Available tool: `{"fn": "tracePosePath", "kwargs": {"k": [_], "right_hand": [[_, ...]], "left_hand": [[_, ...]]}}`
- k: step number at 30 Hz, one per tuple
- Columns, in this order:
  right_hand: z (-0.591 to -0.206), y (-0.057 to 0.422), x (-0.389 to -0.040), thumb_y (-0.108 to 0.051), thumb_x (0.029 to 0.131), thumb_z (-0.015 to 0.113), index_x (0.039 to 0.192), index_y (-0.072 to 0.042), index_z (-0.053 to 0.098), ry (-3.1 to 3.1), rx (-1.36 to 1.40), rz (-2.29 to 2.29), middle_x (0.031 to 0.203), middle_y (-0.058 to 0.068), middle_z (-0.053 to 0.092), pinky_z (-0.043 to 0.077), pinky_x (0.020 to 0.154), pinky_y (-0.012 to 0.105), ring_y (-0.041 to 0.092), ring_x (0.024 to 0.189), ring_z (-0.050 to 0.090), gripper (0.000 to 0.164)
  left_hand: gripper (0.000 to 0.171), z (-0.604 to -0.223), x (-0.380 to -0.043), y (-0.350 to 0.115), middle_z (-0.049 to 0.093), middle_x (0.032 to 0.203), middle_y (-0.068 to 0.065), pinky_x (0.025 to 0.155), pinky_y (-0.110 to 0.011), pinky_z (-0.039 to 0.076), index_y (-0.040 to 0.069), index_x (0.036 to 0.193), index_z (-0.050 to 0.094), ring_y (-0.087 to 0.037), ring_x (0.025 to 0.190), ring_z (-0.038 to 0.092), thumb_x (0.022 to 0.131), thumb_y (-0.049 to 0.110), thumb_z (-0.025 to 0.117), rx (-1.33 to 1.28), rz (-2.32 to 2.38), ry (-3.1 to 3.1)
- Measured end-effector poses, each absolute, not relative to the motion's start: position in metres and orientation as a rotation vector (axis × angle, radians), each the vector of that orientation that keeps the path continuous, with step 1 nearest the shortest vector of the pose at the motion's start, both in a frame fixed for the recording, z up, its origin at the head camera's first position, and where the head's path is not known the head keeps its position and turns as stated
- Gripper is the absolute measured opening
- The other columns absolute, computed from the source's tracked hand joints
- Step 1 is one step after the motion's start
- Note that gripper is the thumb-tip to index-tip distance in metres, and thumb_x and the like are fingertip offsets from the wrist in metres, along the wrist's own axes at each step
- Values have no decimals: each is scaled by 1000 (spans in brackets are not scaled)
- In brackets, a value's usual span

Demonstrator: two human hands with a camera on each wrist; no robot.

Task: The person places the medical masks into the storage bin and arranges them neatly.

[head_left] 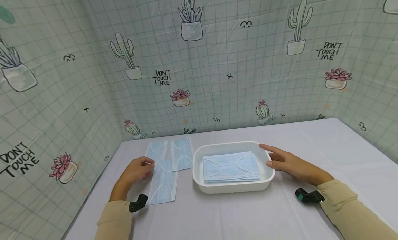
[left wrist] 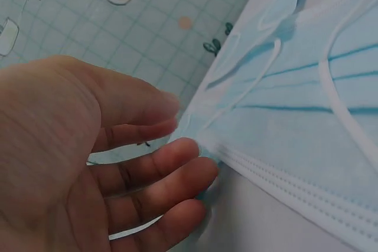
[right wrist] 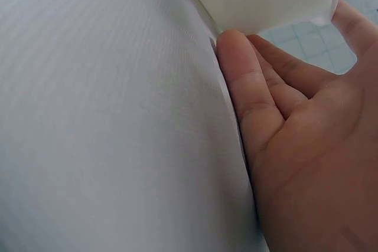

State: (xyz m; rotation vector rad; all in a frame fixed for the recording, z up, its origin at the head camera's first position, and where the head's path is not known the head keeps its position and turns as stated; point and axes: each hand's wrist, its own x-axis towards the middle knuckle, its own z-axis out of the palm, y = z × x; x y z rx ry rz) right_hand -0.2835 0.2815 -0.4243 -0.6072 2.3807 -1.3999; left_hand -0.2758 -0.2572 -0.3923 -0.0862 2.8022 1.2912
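On the left of the table, several pale blue face masks with white ear loops lie flat and partly overlapping. My left hand (head_left: 139,171) is at the left edge of the near face mask (head_left: 163,184), its fingers loosely bent with nothing between them. In the left wrist view, that hand's fingertips (left wrist: 204,172) come close to the corner of a mask (left wrist: 283,122); whether they touch is hard to tell. A white tray (head_left: 233,189) holds a stack of face masks (head_left: 231,167). At its right end, my right hand (head_left: 293,165) touches it with fairly straight fingers (right wrist: 239,57).
A white cloth (head_left: 236,216) covers the table. Behind and to the left hangs a checked curtain (head_left: 211,60) printed with potted cacti. A black strap-like device (head_left: 138,203) sits on the left wrist, another device (head_left: 308,195) on the right.
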Motion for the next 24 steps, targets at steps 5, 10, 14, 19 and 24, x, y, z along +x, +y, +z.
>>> {"fn": "tracePosePath", "kwargs": {"k": [5, 10, 14, 19, 24], "right_hand": [[-426, 281, -285, -35, 104, 54, 159, -37, 22, 2357, -602, -1419, 156, 26, 30, 30, 107, 63, 42, 143, 31, 65], [-425, 281, -285, -34, 104, 54, 160, -36, 22, 2349, -608, -1432, 157, 26, 30, 30, 107, 62, 42, 143, 30, 65], [-424, 281, -284, -35, 104, 54, 160, -36, 22, 2359, -609, -1426, 157, 27, 28, 30, 107, 64, 44, 144, 27, 65], [-424, 281, -284, -35, 104, 54, 159, -37, 23, 2372, -611, -1420, 157, 27, 29, 31, 106, 63, 44, 144, 28, 64], [-425, 280, -284, -34, 104, 53, 159, -36, 23, 2371, -616, -1422, 156, 27, 31, 30, 106, 64, 44, 143, 29, 63]], "left_hand": [[31, -395, -276, -259, 66, 98, -12, 69, -32, 52, -5, 120, 61, -19, 79, 63, 95, 13, 63, -132, 1270, 2787], [38, -395, -276, -256, 65, 95, -12, 69, -33, 51, -5, 121, 60, -19, 76, 61, 91, 17, 70, -135, 1139, 2821], [44, -394, -276, -253, 63, 97, -12, 70, -36, 49, -2, 121, 62, -22, 79, 58, 87, 22, 76, -138, 1023, 2862], [46, -395, -276, -250, 64, 100, -14, 76, -42, 50, -1, 122, 63, -26, 86, 58, 85, 21, 78, -150, 948, 2889], [47, -399, -276, -247, 65, 99, -12, 80, -47, 49, 0, 125, 61, -27, 88, 59, 85, 19, 77, -163, 910, 2906]]}}
